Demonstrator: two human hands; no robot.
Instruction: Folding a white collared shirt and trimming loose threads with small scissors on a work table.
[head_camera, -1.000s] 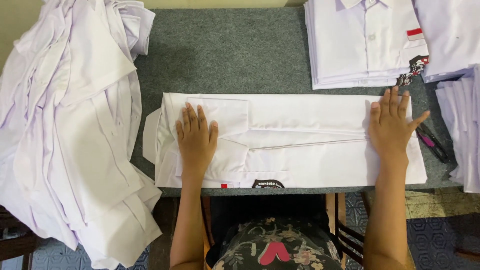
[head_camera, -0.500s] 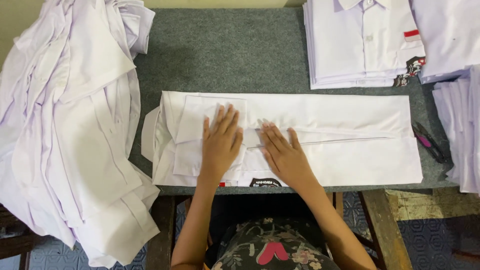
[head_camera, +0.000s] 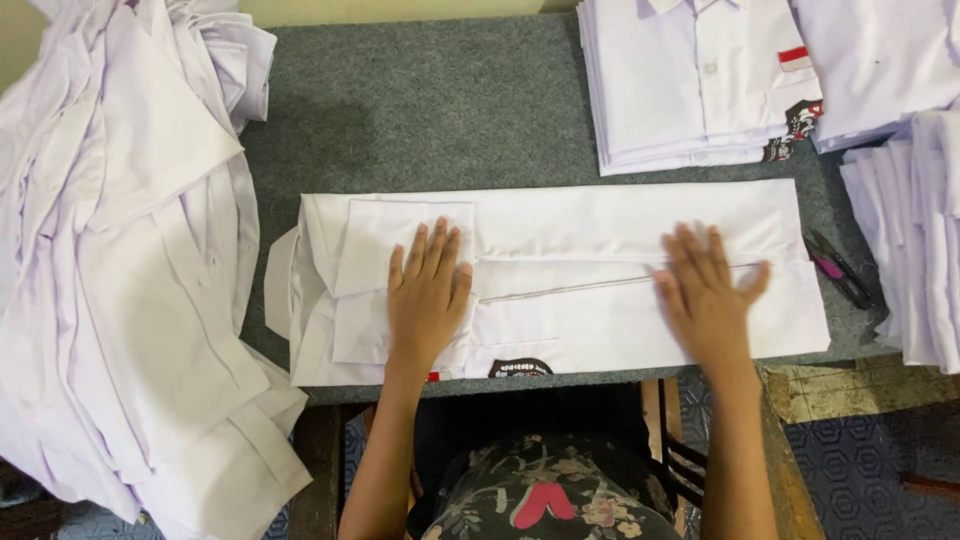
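Both hands flat, fingers spread: left hand (head_camera: 428, 297) and right hand (head_camera: 705, 297) pressing folded white shirt (head_camera: 590, 215).

Garment workshop: stacked white shirts (head_camera: 700, 80)

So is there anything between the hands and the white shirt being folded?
No. Both hands lie flat right on the folded white shirt: the left hand near the collar end, the right hand toward the other end. Nothing visible sits between them and the cloth.
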